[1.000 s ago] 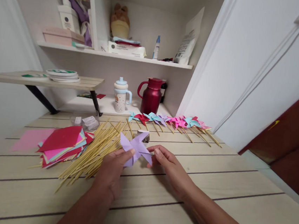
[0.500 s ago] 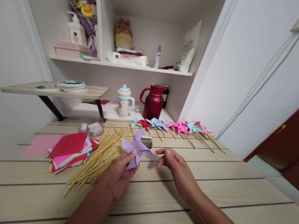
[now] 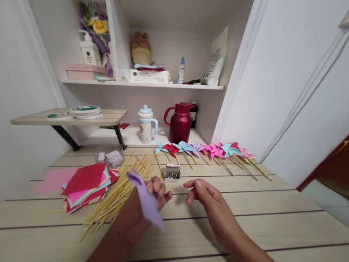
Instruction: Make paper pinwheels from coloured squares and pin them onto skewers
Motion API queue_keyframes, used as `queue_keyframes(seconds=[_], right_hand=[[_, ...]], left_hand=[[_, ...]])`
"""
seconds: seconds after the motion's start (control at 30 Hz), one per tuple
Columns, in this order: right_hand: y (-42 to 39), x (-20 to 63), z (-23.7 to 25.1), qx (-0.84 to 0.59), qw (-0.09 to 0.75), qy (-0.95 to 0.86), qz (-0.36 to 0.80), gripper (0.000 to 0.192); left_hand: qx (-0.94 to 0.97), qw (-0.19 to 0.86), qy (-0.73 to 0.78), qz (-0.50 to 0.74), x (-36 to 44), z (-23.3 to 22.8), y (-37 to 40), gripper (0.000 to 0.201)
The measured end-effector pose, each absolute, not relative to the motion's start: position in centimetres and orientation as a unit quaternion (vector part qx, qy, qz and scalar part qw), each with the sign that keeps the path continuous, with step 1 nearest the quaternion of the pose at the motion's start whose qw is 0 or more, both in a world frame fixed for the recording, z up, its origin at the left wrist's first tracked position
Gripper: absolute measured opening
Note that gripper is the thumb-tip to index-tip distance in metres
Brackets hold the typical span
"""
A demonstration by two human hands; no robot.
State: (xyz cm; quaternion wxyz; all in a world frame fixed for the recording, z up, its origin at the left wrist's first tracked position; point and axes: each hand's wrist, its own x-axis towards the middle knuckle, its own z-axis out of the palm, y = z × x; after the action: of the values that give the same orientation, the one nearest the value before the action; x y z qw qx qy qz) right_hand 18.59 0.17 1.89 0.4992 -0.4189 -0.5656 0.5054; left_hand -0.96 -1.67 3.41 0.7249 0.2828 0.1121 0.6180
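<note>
Left hand point(image 3: 141, 216): fingers point(image 3: 159, 189) curled shut on a lilac paper pinwheel point(image 3: 146, 200), held off the worktop point(image 3: 246, 220) and turned edge-on, blurred. Thumb hidden behind the paper.

Right hand point(image 3: 209, 200): fingers point(image 3: 195, 186) loosely spread and half curled, holding nothing, just beside the left hand but apart from the pinwheel.

Just beyond both hands: a small box of metal pins point(image 3: 172, 173), open top, on the worktop.

Left of the left hand: a loose heap of bamboo sticks point(image 3: 119, 189), fanned toward the back. Further left, a stack of coloured paper squares point(image 3: 87, 182), red sheet on top, a pink sheet spread beneath.

Back of the worktop: a row of finished pinwheels point(image 3: 205, 149) on sticks, blue, red, lilac, pink. Behind them a dark red jug point(image 3: 180, 122) and a spotted cup with blue lid point(image 3: 146, 124).

Shelf above: a pump bottle point(image 3: 89, 50), a flower bouquet point(image 3: 97, 20) with "FLOWER" readable on its wrap, a plush toy point(image 3: 141, 48). Other labels too small to read.
</note>
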Motion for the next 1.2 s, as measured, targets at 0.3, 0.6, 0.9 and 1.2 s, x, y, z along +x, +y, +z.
queue_keyframes(seconds=[0.3,0.6,0.9,1.2], right_hand=[[0.0,18.7,2.0,-0.423,0.498,-0.569,0.499,0.044],[0.5,18.8,1.5,-0.422,0.503,-0.56,0.505,0.044],[1.1,18.2,0.8,-0.434,0.486,-0.557,0.514,0.03],[1.9,17.9,-0.8,-0.484,0.465,-0.596,0.441,0.028]], left_hand=[[0.332,0.711,0.084,0.614,-0.9,3.2,-2.6,0.052],[0.259,0.615,0.065,0.742,-3.6,5.8,-1.0,0.021],[0.192,0.54,0.185,0.798,-6.0,5.2,0.8,0.013],[0.2,0.57,0.254,0.755,-3.9,3.3,1.5,0.009]])
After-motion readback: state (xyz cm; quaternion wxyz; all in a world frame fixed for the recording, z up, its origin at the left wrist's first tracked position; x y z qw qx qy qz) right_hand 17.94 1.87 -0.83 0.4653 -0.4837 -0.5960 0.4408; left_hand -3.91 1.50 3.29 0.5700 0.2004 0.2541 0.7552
